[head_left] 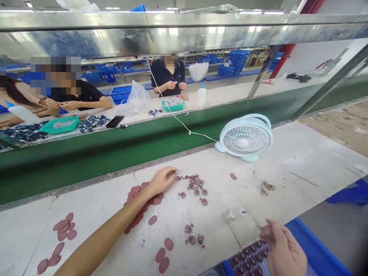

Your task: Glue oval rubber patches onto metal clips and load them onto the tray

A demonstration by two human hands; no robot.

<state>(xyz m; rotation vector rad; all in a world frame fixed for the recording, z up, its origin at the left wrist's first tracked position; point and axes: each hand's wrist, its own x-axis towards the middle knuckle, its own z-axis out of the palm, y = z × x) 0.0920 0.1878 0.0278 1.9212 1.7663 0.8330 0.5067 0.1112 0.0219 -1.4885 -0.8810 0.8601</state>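
My left hand reaches over the white table with its fingers bent together at the edge of a cluster of small brown-red crab-shaped pieces. Whatever lies between its fingertips is too small to make out. Under that forearm is a heap of flat dark-pink oval pieces, partly hidden. At the lower right my right hand, slightly blurred, hovers over a blue tray with rows of dark red pieces. Its thumb and fingers are pressed together, and their contents cannot be seen.
A light-blue fan stands at the table's back edge, its white cord crossing the green gap. More ovals and small pieces lie nearby. Across sit co-workers with green trays and a glue bottle.
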